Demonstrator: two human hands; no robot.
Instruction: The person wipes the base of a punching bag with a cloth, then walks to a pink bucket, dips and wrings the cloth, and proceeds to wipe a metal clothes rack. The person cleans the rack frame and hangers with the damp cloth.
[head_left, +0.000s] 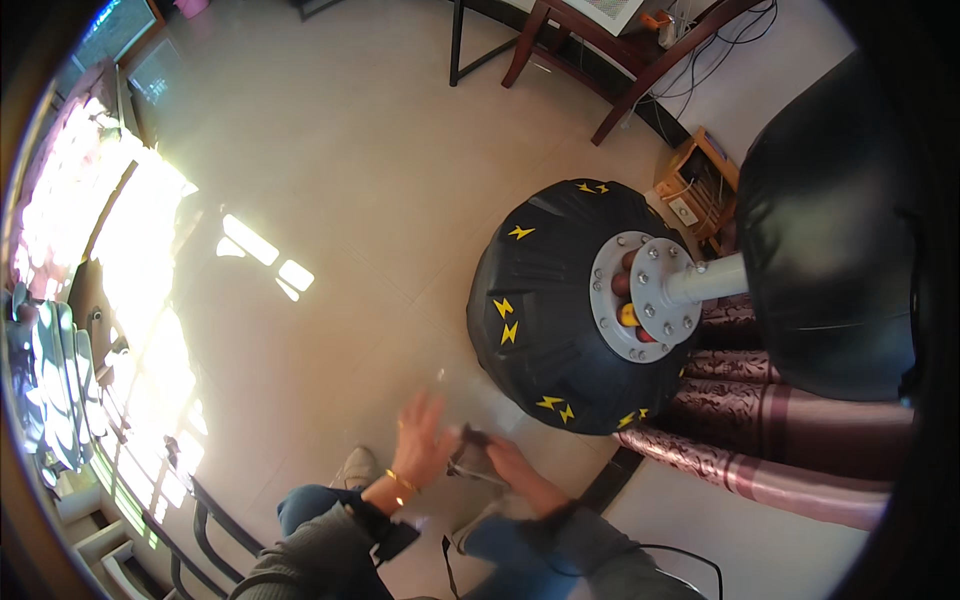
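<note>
My left hand (424, 442), blurred, wears a gold bracelet at the wrist; its fingers are spread and it appears to hold nothing. My right hand (510, 461) grips a small dark blurred object (470, 452) whose kind I cannot tell. The left fingertips are close beside that object; whether they touch it is unclear. Up and to the right of my hands stands the black weighted base (525, 277) of a freestanding punching bag, with yellow lightning marks. Its grey bolted flanges (666, 291) have red and yellow balls between them, and a pole runs to the black padded bag (832, 247).
A reddish wooden chair (585, 45) stands at the top, with loose cables beside it. A small wooden box (697, 184) lies behind the base. Patterned curtains (810, 442) hang at right. Dark metal rails (225, 525) and a sunlit window side lie at left.
</note>
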